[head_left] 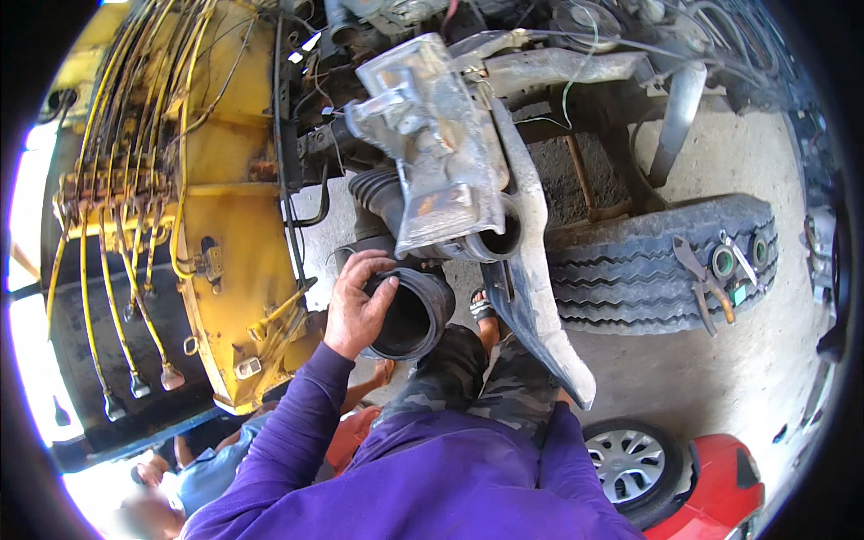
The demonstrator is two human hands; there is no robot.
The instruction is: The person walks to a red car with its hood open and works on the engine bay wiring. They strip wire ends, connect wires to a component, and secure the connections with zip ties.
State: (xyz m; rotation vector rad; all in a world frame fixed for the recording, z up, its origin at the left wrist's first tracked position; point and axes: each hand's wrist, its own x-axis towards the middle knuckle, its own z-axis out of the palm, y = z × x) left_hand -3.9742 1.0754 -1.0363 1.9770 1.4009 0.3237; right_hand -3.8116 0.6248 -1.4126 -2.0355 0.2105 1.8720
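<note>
My left hand (360, 304) grips the rim of a wide black rubber hose (439, 301), thumb across the edge and fingers curled over its far side. The hose's round open end faces up toward me. Just beyond it stands a dirty grey metal housing (445, 148) with a round open pipe mouth (500, 236) at its lower right. A ribbed black bellows hose (376, 193) runs behind the housing. My right arm hangs down at my side; only a sliver of skin (564, 396) shows beside the end of a long grey metal bracket (540, 297), and the fingers are hidden.
A yellow machine frame (229, 189) with several hoses stands at the left. At the right a large tyre (648, 265) carries pliers (700, 274), a wrench (740, 256) and green-lined rings (723, 261). A red car (720, 495) is close behind my right; another person (211, 472) is at the lower left.
</note>
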